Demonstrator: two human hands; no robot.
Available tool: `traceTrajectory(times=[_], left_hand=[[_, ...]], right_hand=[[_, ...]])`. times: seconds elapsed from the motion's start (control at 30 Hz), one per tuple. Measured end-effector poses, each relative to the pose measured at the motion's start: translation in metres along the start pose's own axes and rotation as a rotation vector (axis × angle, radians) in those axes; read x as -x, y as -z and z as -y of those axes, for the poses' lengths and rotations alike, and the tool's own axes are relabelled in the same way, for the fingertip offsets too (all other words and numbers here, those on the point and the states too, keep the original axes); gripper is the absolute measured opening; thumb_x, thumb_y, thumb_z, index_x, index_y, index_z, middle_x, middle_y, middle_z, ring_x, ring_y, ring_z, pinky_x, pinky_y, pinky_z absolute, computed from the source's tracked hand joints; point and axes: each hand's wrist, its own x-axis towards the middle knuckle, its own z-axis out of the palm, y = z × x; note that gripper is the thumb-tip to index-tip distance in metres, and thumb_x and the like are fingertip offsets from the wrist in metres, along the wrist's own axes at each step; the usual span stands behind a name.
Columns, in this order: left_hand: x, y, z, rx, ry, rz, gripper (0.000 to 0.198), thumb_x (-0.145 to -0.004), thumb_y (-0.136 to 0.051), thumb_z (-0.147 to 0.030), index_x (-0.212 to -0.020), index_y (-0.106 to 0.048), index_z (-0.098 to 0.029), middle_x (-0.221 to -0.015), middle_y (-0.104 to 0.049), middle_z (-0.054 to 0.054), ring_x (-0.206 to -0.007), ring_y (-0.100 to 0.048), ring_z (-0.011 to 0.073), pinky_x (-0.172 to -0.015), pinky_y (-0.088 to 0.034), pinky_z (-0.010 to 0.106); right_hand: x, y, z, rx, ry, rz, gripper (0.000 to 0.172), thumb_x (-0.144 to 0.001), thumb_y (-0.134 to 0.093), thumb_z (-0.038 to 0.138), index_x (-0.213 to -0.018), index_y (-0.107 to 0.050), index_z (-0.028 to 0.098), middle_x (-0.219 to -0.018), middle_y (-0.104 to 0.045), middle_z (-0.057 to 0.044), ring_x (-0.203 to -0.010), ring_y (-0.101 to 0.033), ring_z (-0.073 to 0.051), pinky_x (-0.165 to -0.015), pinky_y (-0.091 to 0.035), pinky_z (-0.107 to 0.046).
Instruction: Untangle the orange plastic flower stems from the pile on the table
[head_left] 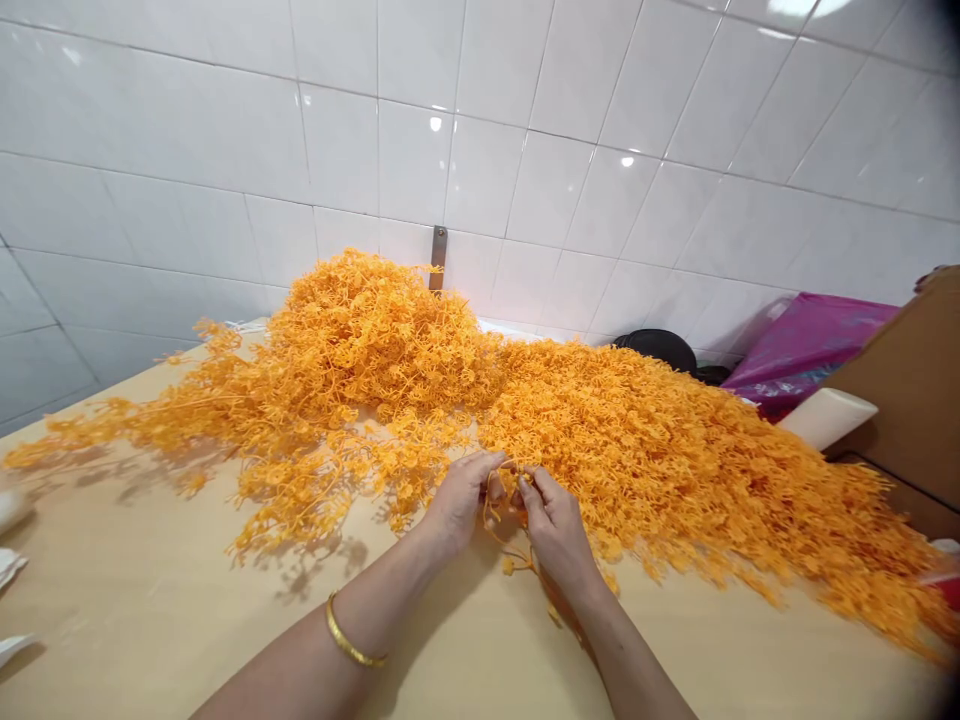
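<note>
Near the middle of the table, my left hand [466,498] and my right hand [556,522] meet at a thin orange artificial flower sprig [491,510]. The fingers of both are closed on it, thumbs and forefingers pinching. Part of the sprig, with a small blossom, hangs below between the hands and passes behind my right wrist. Just beyond my hands lies a large heap of orange artificial flower sprigs [645,440], stretching off to the right. A taller mound of the same sprigs [367,330] rises at the back left, its loose stems spread over the tabletop.
White tiles [495,160] cover the wall behind the table [150,620]. At the right stand a cardboard box [911,400], a whitish roll [829,415] and a purple bag [814,340]. A black round object [658,348] sits behind the heap. White items [11,565] lie at the left edge.
</note>
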Motion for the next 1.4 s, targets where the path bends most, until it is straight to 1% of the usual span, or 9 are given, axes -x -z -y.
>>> traceTrajectory(times=[0.17,0.33,0.4,0.57,0.83,0.97,1.07,1.27,1.4], left_hand=[[-0.002,0.001,0.004,-0.103,-0.009,-0.02,0.027,-0.063,-0.06,-0.04,-0.062,-0.055,-0.013,-0.034,-0.032,-0.007,-0.035,-0.026,0.0044,-0.044,-0.025,0.021],[-0.006,0.003,0.008,-0.075,-0.077,-0.066,0.027,-0.066,-0.058,-0.04,-0.06,-0.053,-0.014,-0.032,-0.036,-0.006,-0.036,-0.033,0.0053,-0.048,-0.032,0.021],[-0.007,0.005,0.008,-0.042,-0.083,-0.086,0.026,-0.066,-0.058,-0.039,-0.059,-0.052,-0.015,-0.032,-0.036,-0.006,-0.036,-0.034,0.0055,-0.049,-0.034,0.022],[-0.007,0.008,0.007,-0.029,-0.098,-0.085,0.025,-0.067,-0.059,-0.037,-0.061,-0.051,-0.015,-0.034,-0.042,-0.004,-0.038,-0.042,0.0073,-0.051,-0.036,0.022],[-0.002,0.002,0.006,-0.108,-0.129,-0.025,0.021,-0.069,-0.056,-0.032,-0.06,-0.051,-0.014,-0.041,-0.05,-0.001,-0.04,-0.044,0.007,-0.049,-0.034,0.021],[-0.001,0.002,0.008,-0.158,-0.11,0.052,0.024,-0.069,-0.056,-0.035,-0.058,-0.049,-0.014,-0.037,-0.044,-0.003,-0.038,-0.043,0.0074,-0.047,-0.033,0.021],[0.0,0.0,0.011,-0.249,-0.133,0.053,0.023,-0.069,-0.055,-0.035,-0.06,-0.049,-0.015,-0.033,-0.036,-0.006,-0.033,-0.036,0.0062,-0.04,-0.027,0.02],[0.007,-0.015,0.014,-0.347,-0.189,0.11,0.025,-0.07,-0.052,-0.036,-0.056,-0.046,-0.016,-0.035,-0.035,-0.007,-0.033,-0.03,0.0043,-0.038,-0.02,0.02],[0.007,-0.009,0.011,-0.355,-0.218,0.081,0.028,-0.068,-0.053,-0.037,-0.053,-0.042,-0.016,-0.035,-0.031,-0.008,-0.033,-0.025,0.0029,-0.037,-0.019,0.02]], right_hand=[[0.0,0.003,0.001,0.117,0.001,-0.093,0.027,-0.083,-0.034,0.03,-0.103,-0.049,0.018,-0.069,-0.055,-0.003,-0.062,-0.049,-0.016,-0.056,-0.035,-0.027],[-0.001,0.009,-0.006,0.262,0.048,-0.252,0.024,-0.084,-0.032,0.028,-0.068,-0.048,0.019,-0.064,-0.05,-0.003,-0.06,-0.044,-0.015,-0.057,-0.033,-0.028],[-0.002,0.013,-0.01,0.289,0.023,-0.294,0.024,-0.084,-0.031,0.026,-0.067,-0.047,0.019,-0.065,-0.05,-0.003,-0.061,-0.044,-0.016,-0.058,-0.034,-0.028],[-0.003,0.02,-0.012,0.291,0.044,-0.39,0.021,-0.08,-0.036,0.021,-0.093,-0.052,0.015,-0.09,-0.053,-0.01,-0.082,-0.049,-0.02,-0.07,-0.038,-0.032],[0.0,0.011,0.002,0.108,0.105,-0.13,0.021,-0.077,-0.049,0.036,-0.083,-0.056,0.017,-0.08,-0.056,-0.005,-0.075,-0.05,-0.016,-0.068,-0.038,-0.027],[-0.001,0.009,0.002,0.072,0.067,-0.097,0.027,-0.081,-0.042,0.034,-0.06,-0.045,0.017,-0.058,-0.045,0.002,-0.056,-0.041,-0.011,-0.053,-0.031,-0.023],[0.0,0.01,0.002,0.031,-0.001,-0.208,0.031,-0.082,-0.04,0.035,-0.056,-0.035,0.018,-0.051,-0.033,0.005,-0.048,-0.031,-0.009,-0.047,-0.025,-0.022],[-0.001,0.008,0.005,0.016,-0.094,-0.464,0.035,-0.081,-0.04,0.038,-0.054,-0.031,0.019,-0.048,-0.029,0.006,-0.045,-0.028,-0.008,-0.044,-0.023,-0.023],[-0.014,0.041,-0.002,-0.118,-0.214,-0.698,0.028,-0.079,-0.04,0.038,-0.06,-0.043,0.019,-0.05,-0.041,0.005,-0.046,-0.039,-0.009,-0.047,-0.031,-0.023]])
